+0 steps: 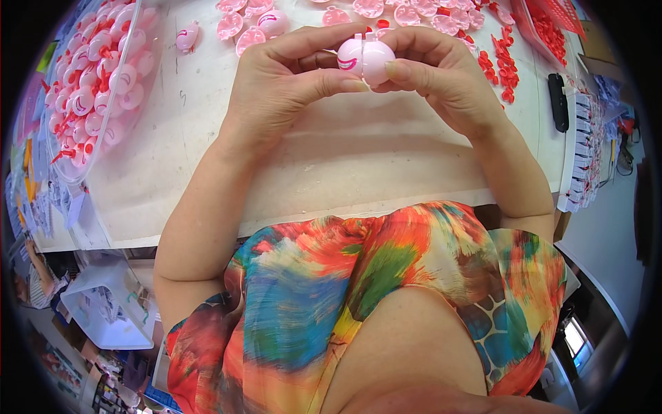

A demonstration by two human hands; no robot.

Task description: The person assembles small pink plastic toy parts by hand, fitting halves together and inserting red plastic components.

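Between my two hands is a small pink plastic ball (pixel 376 61) made of two half shells, with a narrow gap between the halves. A dark pink curved mark shows on its left half. My left hand (pixel 296 69) grips the left half between thumb and fingers. On the other side, my right hand (pixel 434 72) pinches the right half, its thumb on the front. Both hands are held over the white table (pixel 331 165). Just beyond them lie loose pink half shells (pixel 229 26) and a whole pink ball (pixel 274 23).
A clear tub (pixel 103 124) heaped with pink balls and red pieces stands at the left. One pink ball (pixel 186 37) lies beside it. Red plastic parts (pixel 507 65) are strewn at the right, near a red basket (pixel 541 31) and a black oblong object (pixel 558 102).
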